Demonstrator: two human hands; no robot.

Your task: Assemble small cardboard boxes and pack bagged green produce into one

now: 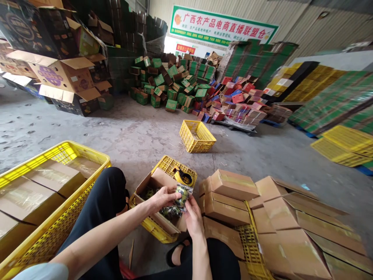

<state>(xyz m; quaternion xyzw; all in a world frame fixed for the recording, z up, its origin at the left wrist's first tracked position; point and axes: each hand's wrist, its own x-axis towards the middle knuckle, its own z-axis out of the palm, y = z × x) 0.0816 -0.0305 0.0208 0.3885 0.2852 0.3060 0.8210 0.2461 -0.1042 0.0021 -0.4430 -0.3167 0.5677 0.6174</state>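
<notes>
A small clear plastic bag with green, round fruit-like contents (182,194) is held up between both hands. My left hand (163,197) pinches its left side, and my right hand (192,216) grips its lower right edge. Just below them stands an open cardboard box (166,177) with more such bags (171,212) inside, partly hidden by my left forearm. The box rests on a yellow plastic crate (159,229). On that crate, behind the bag, lies a yellow and black tape dispenser (183,177).
Taped cardboard boxes (233,184) are stacked at my right, and a large yellow crate (72,146) holding boxes stands at my left. Ahead on the concrete floor sits another yellow crate (201,146). Piled green cartons (171,105) and red cartons (239,97) lie farther back.
</notes>
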